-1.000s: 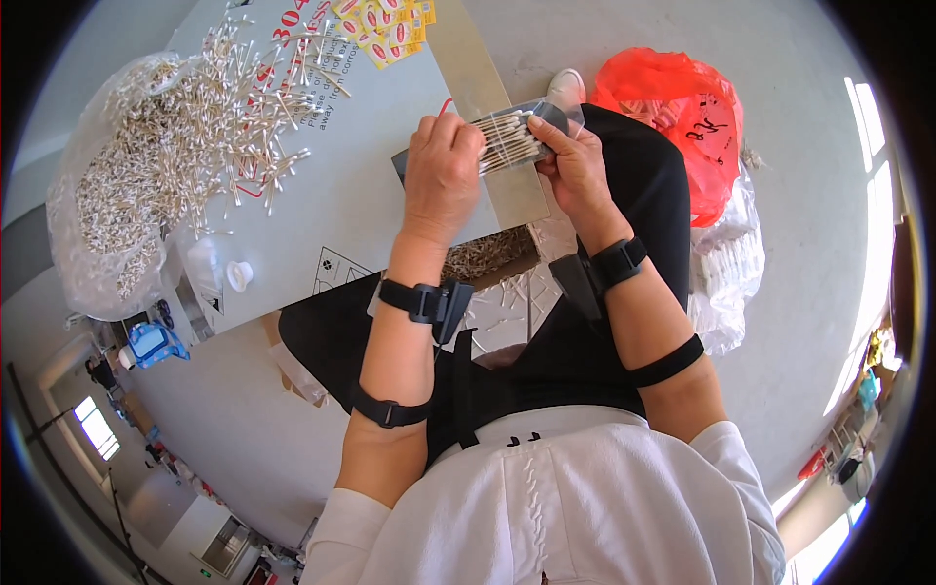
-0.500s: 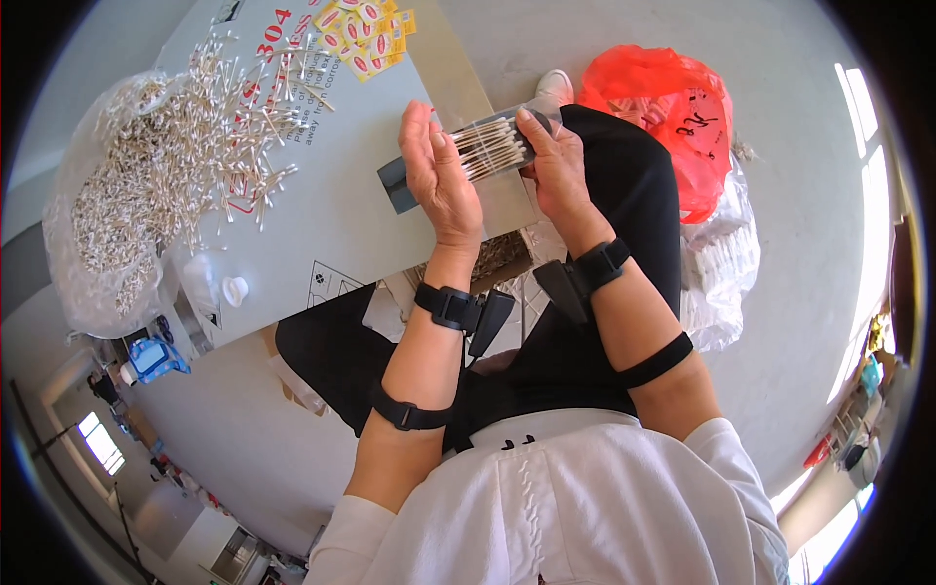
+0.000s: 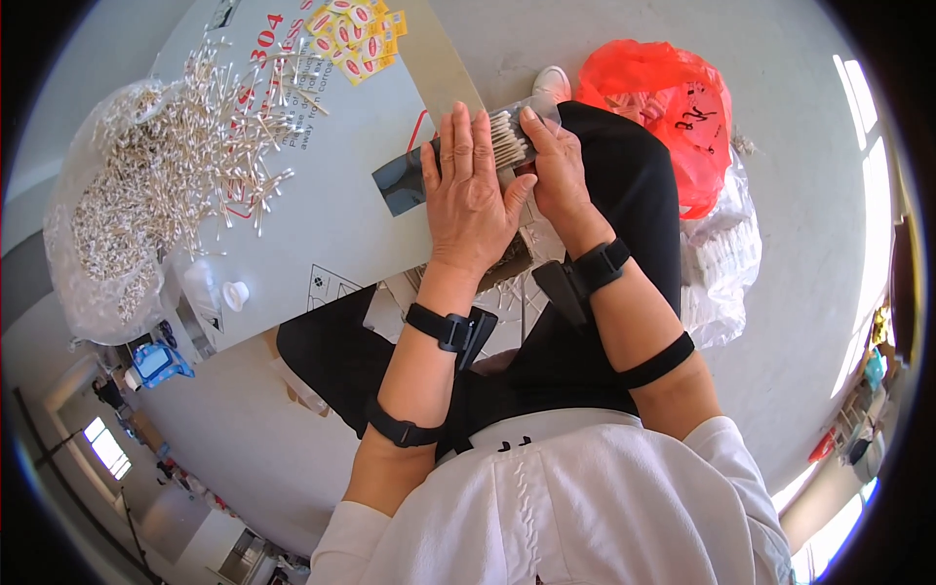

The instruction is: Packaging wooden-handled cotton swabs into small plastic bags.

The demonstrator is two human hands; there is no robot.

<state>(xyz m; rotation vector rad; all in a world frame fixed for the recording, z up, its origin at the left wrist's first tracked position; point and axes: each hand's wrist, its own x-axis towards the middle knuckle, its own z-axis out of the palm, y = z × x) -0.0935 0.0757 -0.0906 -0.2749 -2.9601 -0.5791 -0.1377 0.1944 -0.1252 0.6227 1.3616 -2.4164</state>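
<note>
My right hand (image 3: 561,171) grips the end of a flat pack of cotton swabs (image 3: 508,139), its thumb on top and its fingers underneath. The swabs lie side by side in a layer, with clear plastic (image 3: 546,110) around the end by my right hand. My left hand (image 3: 468,200) lies flat across the pack, fingers stretched out, hiding most of the swabs. Beyond it, a dark, shiny end of the pack (image 3: 398,187) sticks out to the left over the table. I cannot tell whether the swabs are fully inside the plastic.
A large heap of loose cotton swabs (image 3: 185,146) spills from a clear bag on the table (image 3: 331,210). Yellow-and-red labels (image 3: 358,41) lie at the far edge. A red plastic bag (image 3: 697,146) and clear-wrapped packs (image 3: 721,258) sit on my right. A white cap (image 3: 235,295) rests near the table's front.
My left hand has turned from edge-on to palm down and now lies flat across the swabs, covering more of them. My right hand keeps its hold at nearly the same place.
</note>
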